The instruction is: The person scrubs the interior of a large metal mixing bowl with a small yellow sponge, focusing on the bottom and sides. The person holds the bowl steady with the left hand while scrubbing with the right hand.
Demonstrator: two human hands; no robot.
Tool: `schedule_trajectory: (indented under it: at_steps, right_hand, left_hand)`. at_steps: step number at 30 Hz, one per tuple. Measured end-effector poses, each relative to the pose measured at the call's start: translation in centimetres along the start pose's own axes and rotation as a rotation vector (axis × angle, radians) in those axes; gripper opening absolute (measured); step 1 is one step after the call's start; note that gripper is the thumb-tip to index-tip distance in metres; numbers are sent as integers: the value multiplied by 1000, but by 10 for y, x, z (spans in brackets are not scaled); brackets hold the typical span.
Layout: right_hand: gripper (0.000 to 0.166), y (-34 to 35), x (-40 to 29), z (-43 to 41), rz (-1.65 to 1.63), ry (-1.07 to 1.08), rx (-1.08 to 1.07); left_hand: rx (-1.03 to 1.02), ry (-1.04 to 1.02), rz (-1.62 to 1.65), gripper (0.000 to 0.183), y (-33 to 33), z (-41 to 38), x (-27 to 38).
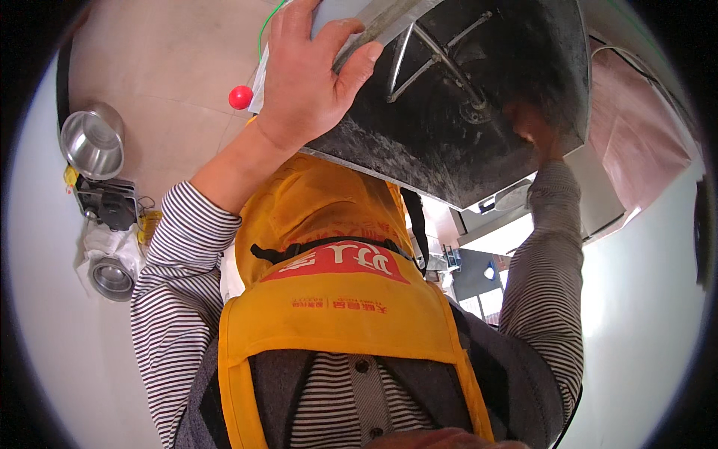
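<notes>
My left hand (pixel 308 84) lies palm down across the metal rim (pixel 387 22) of a large machine tub, its thumb and fingers apart. Inside the tub's dark, smeared interior (pixel 415 140), a bar-shaped metal stirring arm (pixel 449 62) is fixed to a round hub (pixel 475 112). To the right of that hub, my right hand (pixel 530 120) reaches into the tub, close to the dark wall. It is blurred and in shadow, so its fingers and anything in them cannot be made out. A red ball-shaped knob (pixel 240 97) stands out beside my left wrist.
On the left are a shiny steel bowl (pixel 95 143), a dark device (pixel 112 205) and a smaller metal vessel (pixel 112 278) by a white bag. A pinkish sheet (pixel 634 129) hangs at the right, near a cable. The tub's near edge (pixel 387 179) is against my yellow apron (pixel 336 314).
</notes>
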State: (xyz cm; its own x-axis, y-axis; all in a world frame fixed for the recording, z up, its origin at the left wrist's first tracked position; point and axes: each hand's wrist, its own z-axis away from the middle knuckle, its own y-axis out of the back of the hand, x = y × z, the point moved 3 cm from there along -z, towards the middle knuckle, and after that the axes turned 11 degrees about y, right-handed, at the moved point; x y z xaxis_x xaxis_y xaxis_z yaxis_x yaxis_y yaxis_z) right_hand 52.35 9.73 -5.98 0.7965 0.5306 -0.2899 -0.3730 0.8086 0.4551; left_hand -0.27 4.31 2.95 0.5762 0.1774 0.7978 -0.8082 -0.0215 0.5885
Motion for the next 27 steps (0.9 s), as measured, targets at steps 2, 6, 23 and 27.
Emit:
schedule_trajectory:
  at_steps: [2,6,23,27]
  right_hand:
    - [23,-28,-12,8,90,-34,-15]
    - [23,-62,-63,26,321,-3,62]
    - [25,-47,-25,13,-35,-133,245]
    - [25,-76,-27,32,3,-218,235]
  left_hand:
    - [0,0,27,30,0,2,-1]
    - [17,-11,79,30,0,1,-4]
    - [39,-19,22,29,-3,3,-1]
    - [50,-36,49,30,-2,1,0]
